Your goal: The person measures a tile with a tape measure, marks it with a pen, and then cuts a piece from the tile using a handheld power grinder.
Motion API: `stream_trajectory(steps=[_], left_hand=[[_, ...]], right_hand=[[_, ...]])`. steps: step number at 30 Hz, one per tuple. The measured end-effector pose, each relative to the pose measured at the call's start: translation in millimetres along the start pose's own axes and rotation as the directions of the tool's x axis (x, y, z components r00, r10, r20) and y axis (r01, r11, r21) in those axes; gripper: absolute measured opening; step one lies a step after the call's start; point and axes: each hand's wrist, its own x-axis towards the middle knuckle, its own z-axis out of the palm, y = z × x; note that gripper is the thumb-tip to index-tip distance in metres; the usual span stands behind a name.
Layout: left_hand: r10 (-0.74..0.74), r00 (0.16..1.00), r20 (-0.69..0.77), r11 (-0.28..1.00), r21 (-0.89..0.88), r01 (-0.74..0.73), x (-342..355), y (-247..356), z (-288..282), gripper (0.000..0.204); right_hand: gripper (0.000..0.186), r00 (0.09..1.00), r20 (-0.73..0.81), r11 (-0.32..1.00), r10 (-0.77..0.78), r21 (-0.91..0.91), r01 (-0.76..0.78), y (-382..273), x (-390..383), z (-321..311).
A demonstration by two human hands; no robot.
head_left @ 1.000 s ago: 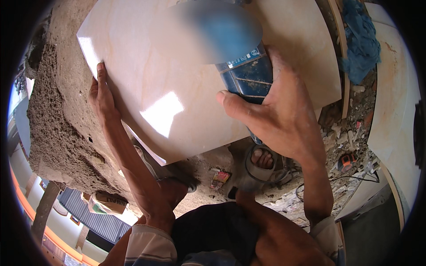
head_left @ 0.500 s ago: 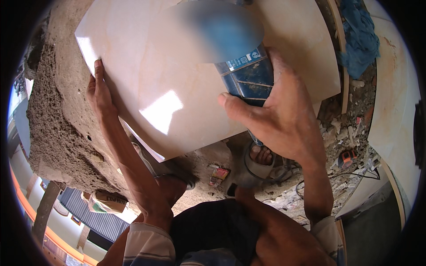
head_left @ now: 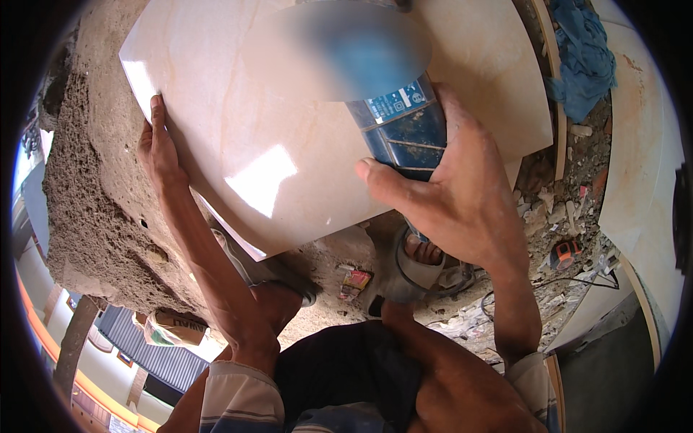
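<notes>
My right hand [head_left: 462, 195] is wrapped around the body of a blue power tool [head_left: 404, 137] with a cord, resting over a large glossy cream tile [head_left: 209, 86]; a blur hides the tool's far part. My left hand [head_left: 159, 144] grips the tile's left edge, thumb on top and fingers at the side. Bright reflections lie on the tile's left part. My sandalled feet [head_left: 422, 252] show just below its near edge.
Right of the tile are a wooden strip [head_left: 552, 86], blue cloth [head_left: 581, 65], rubble, an orange-black tape measure [head_left: 565, 254] and more tiles [head_left: 635, 159]. Rough sandy ground [head_left: 94, 187] lies left, with a crumpled bag [head_left: 173, 328]. A small wrapper [head_left: 354, 281] sits between my feet.
The power tool in my right hand has slid slightly toward me over the tile. My left hand stays on the edge; the whole view has shifted a little.
</notes>
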Motion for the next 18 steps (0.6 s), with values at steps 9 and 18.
stream_trajectory(steps=[9,18], left_hand=[[0.023,1.0,-0.019,1.0,0.002,-0.023,5,-5,-2,0.063],[0.087,0.995,-0.058,0.995,-0.044,-0.089,6,-8,1,0.06]], right_hand=[[0.064,1.0,0.015,1.0,0.0,0.022,0.0,4,-6,-2],[0.064,1.0,0.008,1.0,-0.01,0.021,0.01,9,-13,-2]])
